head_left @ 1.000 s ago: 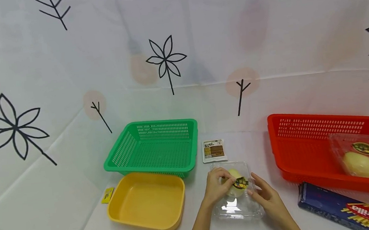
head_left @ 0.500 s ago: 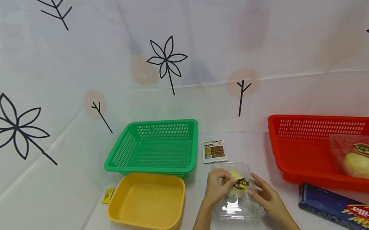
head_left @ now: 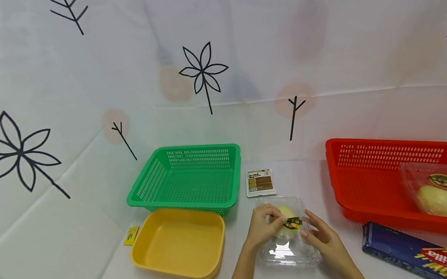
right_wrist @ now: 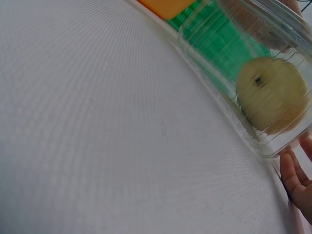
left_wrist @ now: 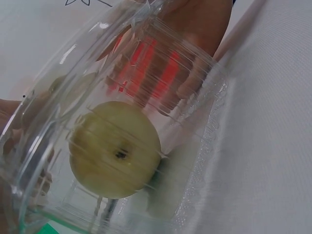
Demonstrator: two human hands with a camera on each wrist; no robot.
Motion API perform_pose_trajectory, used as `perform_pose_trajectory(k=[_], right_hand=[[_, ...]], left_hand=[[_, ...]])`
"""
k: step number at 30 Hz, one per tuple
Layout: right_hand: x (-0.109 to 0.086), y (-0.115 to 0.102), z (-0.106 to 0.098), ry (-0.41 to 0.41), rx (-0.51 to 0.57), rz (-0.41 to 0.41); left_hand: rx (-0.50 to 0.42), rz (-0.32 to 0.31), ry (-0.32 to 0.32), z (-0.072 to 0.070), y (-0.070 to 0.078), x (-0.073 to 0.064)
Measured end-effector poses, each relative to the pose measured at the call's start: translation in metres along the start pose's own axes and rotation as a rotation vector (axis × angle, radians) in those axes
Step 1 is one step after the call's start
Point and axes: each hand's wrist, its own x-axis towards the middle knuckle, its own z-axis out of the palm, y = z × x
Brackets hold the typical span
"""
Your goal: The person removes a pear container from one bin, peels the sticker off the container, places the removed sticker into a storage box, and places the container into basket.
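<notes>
A clear plastic clamshell box (head_left: 284, 252) stands on the white table in the head view, with a round pale yellow fruit (left_wrist: 114, 148) inside. Its lid bears a black-and-yellow sticker (head_left: 293, 224). My left hand (head_left: 263, 223) brings thumb and forefinger together at the sticker's left edge, pinching there. On the box's right side, my right hand (head_left: 323, 237) holds it, thumb over the lid and fingers along the wall. Both wrist views show the fruit (right_wrist: 271, 95) through the ribbed plastic, its dark end spot visible.
To the right stand a red basket (head_left: 366, 179) with another boxed fruit (head_left: 439, 201) and a blue Barilla box (head_left: 403, 245). A green basket (head_left: 199, 186) and yellow tub (head_left: 181, 242) are left. A flat packet (head_left: 260, 182) lies behind; a yellow sachet (head_left: 131, 236) lies far left.
Hardly anything differs. The head view has shifted very slightly; both hands keep their places on the sticker and box.
</notes>
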Motion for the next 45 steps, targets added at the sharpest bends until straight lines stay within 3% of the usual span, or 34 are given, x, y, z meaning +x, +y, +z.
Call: perform_pose_trajectory(k=[7, 17, 24, 32, 36, 43, 45], right_hand=[[0.0, -0.001, 0.0, -0.006, 0.011, 0.005], [0.0, -0.003, -0.001, -0.002, -0.003, -0.016], [-0.001, -0.003, -0.001, 0.002, -0.012, -0.017], [-0.002, -0.001, 0.0, 0.003, 0.011, -0.014], [-0.002, -0.001, 0.0, 0.004, 0.009, -0.019], [-0.002, 0.001, -0.001, 0.001, 0.011, -0.02], [-0.002, 0.002, -0.002, 0.002, 0.006, -0.02]], left_hand=[[-0.006, 0.064, -0.022, -0.003, 0.001, 0.001], [-0.018, 0.017, -0.051, -0.004, -0.003, 0.002], [-0.016, -0.029, -0.048, 0.004, -0.032, 0.001], [-0.069, -0.068, -0.076, 0.003, -0.039, 0.001], [-0.07, -0.058, -0.084, 0.002, -0.035, 0.001], [-0.118, -0.032, -0.135, -0.009, -0.004, 0.0], [-0.121, -0.034, -0.143, -0.01, -0.001, 0.0]])
